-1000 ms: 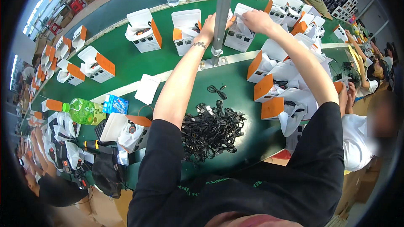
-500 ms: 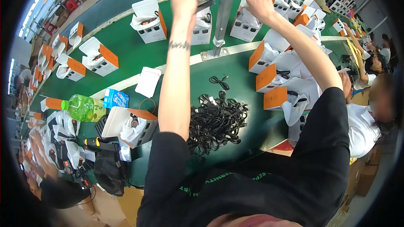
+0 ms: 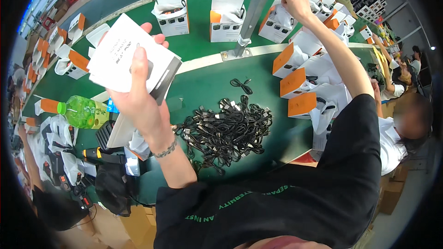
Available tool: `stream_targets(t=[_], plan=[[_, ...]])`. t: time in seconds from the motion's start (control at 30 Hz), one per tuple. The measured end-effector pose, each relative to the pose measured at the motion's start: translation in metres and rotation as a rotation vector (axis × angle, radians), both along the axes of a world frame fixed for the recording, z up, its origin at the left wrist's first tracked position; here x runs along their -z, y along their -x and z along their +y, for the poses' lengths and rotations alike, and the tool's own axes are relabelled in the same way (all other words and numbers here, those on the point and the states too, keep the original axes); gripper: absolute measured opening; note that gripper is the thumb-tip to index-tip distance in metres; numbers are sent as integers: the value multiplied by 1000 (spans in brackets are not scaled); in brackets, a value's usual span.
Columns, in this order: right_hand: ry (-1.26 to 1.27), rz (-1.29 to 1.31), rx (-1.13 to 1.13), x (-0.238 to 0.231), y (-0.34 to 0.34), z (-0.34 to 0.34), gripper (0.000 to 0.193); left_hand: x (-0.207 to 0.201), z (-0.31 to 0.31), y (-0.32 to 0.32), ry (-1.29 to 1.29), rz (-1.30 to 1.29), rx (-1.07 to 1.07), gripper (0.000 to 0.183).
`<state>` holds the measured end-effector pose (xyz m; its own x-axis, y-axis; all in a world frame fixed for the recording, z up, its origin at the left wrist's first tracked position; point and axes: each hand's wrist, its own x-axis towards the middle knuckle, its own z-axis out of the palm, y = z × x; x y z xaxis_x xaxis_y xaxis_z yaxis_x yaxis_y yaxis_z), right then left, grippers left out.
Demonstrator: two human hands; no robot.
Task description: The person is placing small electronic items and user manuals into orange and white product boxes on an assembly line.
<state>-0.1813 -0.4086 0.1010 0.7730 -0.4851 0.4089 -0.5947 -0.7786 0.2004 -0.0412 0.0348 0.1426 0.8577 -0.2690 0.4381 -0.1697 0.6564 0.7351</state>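
Note:
My left hand (image 3: 146, 103) is closed around a stack of white printed booklets (image 3: 121, 57), thumb on top and fingers underneath. The stack is held up over the left part of the bench. My right hand (image 3: 297, 7) reaches to the far side, its curled fingers at the top of an open white and orange box (image 3: 274, 30). White wrapping bulges from that box; what the fingertips pinch, if anything, is hidden. In front of me lies a tangled pile of black cables (image 3: 226, 131), with one coiled cable (image 3: 241, 85) apart behind it.
Open boxes with wrapped contents stand at the back, such as one box (image 3: 227, 23), and in a cluster (image 3: 295, 85) at right. A metal post (image 3: 251, 18) rises between them. A green bottle (image 3: 85, 112) and black bag (image 3: 113, 186) are at left. Co-workers sit on both sides.
My left hand has come back from the far boxes toward the near left, carrying the booklets. It now covers the white pad and part of the near-left box. My right hand stays at the same box.

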Motion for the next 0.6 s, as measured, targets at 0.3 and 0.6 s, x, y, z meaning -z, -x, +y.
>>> stream_targets(t=[0.3, 0.6], plan=[[293, 286, 20, -4, 4, -6, 10, -7, 27, -14, -111, -109, -159, 55], [72, 330, 94, 21, 14, -18, 26, -1, 13, -26, -71, -89, -19, 56]])
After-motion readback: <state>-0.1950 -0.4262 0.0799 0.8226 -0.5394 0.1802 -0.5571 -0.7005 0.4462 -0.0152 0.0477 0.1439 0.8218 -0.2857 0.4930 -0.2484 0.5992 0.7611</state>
